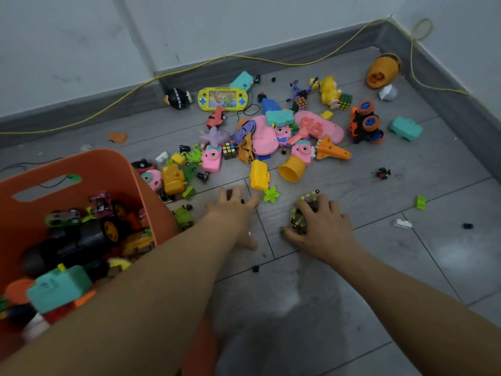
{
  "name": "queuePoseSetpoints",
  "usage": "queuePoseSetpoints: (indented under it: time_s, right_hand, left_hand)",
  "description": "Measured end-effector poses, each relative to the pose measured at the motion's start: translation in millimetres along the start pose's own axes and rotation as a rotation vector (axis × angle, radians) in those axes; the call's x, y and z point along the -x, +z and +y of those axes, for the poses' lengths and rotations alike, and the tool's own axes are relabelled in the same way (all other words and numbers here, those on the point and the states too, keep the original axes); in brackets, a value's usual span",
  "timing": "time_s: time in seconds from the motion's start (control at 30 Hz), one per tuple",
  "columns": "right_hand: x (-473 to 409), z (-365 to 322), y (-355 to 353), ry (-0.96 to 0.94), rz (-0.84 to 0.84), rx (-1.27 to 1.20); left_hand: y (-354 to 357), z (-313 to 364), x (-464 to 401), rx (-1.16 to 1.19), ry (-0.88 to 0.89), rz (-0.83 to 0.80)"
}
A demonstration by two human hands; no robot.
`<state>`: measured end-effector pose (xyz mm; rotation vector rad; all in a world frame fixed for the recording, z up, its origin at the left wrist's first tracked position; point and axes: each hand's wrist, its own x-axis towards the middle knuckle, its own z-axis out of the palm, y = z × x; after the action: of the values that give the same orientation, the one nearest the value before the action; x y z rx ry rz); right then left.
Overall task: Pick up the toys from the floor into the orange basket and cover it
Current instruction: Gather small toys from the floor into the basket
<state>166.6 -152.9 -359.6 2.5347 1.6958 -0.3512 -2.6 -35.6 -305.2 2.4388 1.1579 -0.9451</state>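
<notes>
Grey floor tiles (pixel 339 308) meet the wall corner, toys (pixel 271 137) heaped toward it. At the floor's left edge stands the part-filled orange basket (pixel 89 169). Left hand (pixel 233 210) curls over something dark; right hand (pixel 322 226) clasps a black-and-yellow toy (pixel 296 217).

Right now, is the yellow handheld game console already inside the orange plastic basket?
No, the yellow handheld game console lies on the grey floor near the wall, far from the orange plastic basket.

orange basket (pixel 89 169): upright, uncovered, part-filled, floor left | toys (pixel 260 137): bright plastic, scattered across grey floor beyond
</notes>
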Motion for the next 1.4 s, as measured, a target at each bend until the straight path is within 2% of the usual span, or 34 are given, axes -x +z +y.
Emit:
queuePoseSetpoints:
  time_s: [0.1,0.3,0.37,0.53,0.63,0.77,0.9,1.1,1.4]
  right_hand:
    - [15,-8,3,0.021,-0.030,0.009]
    - [28,-23,8,0.053,-0.028,-0.116]
    - [28,-24,8,0.063,-0.040,-0.165]
    - [19,-33,3,0.205,-0.056,-0.411]
    - [15,-36,1,0.217,-0.067,-0.505]
    - [13,-39,-5,0.158,-0.135,-0.493]
    - [11,-45,-10,0.062,-0.231,-0.396]
    - [10,-47,-13,0.035,-0.279,-0.305]
    - [13,-40,-10,0.079,-0.258,-0.352]
  left_hand:
    - [7,3,12,-0.052,-0.103,-0.083]
    - [26,8,15,0.107,-0.234,-0.122]
    - [28,14,16,0.153,-0.225,-0.098]
    - [23,29,31,0.039,-0.109,-0.043]
    - [24,30,31,0.050,-0.080,-0.054]
    - [29,27,27,0.178,-0.135,-0.115]
    - [34,28,26,0.110,-0.174,-0.154]
    - [56,35,21,0.125,-0.195,-0.078]
    - [48,34,29,0.046,-0.144,0.000]
